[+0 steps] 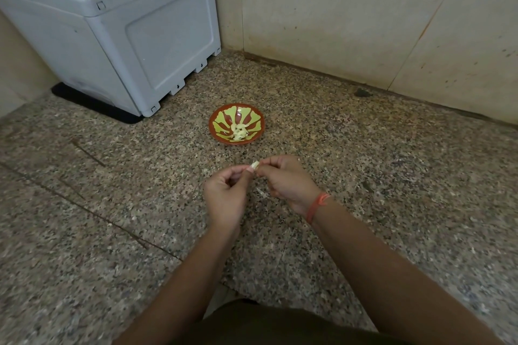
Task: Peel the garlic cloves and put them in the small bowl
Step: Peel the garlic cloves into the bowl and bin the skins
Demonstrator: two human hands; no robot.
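A small red bowl (221, 117) with a yellow-green pattern stands on the speckled granite counter, and several peeled garlic cloves (240, 131) lie in it. Just in front of the bowl, my left hand (225, 196) and my right hand (286, 180) meet above the counter. Both pinch one pale garlic clove (254, 165) between their fingertips, with a bit of papery skin sticking up from it. An orange thread band circles my right wrist.
A grey plastic appliance (117, 25) on a black mat fills the back left corner. Beige tiled walls (350, 14) close off the counter behind and to the right. A scrap of peel (260, 191) lies on the granite under my hands.
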